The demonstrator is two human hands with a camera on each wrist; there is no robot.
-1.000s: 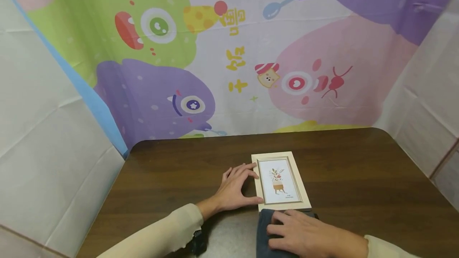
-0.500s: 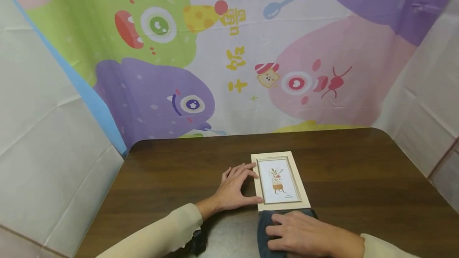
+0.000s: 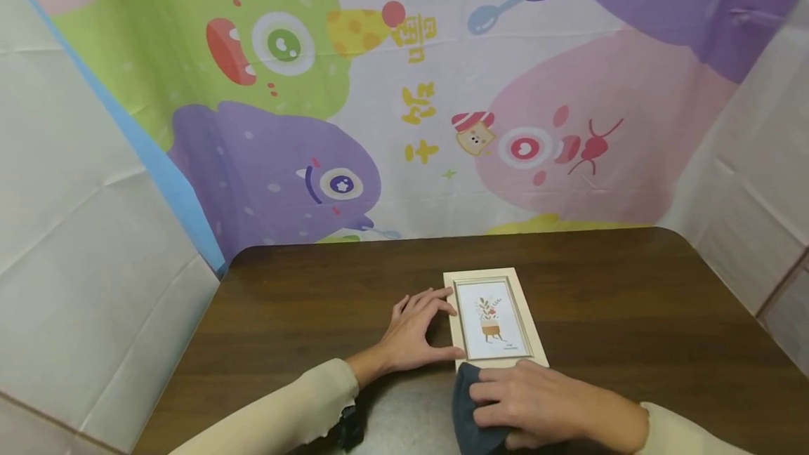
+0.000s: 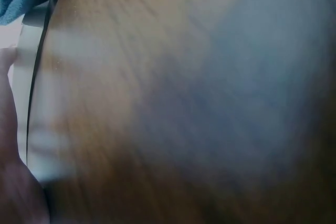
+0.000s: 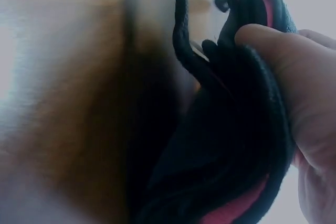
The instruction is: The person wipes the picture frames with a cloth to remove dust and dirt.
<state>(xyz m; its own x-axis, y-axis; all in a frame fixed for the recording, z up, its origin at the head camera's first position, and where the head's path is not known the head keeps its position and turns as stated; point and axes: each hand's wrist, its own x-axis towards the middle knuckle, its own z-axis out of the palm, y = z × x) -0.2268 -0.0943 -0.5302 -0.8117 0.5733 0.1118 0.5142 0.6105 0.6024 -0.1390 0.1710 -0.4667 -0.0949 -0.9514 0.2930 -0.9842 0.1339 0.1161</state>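
Note:
A cream picture frame lies face up on the table, holding a print of a potted plant. My left hand rests at its left border, fingertips and thumb touching the edge. In the left wrist view part of that hand shows beside the frame's pale side. My right hand grips a bunched dark blue-grey cloth at the frame's lower border. From the right wrist, the cloth looks folded, with pink showing inside and the thumb pressing it.
The dark wooden table has rounded far corners. A printed cartoon curtain hangs behind it, and pale panels stand at both sides. A small black object sits beneath the left sleeve.
My right hand has shifted slightly upward with the cloth, which now overlaps the frame's lower border and is bunched more tightly. The left hand and frame stay in place.

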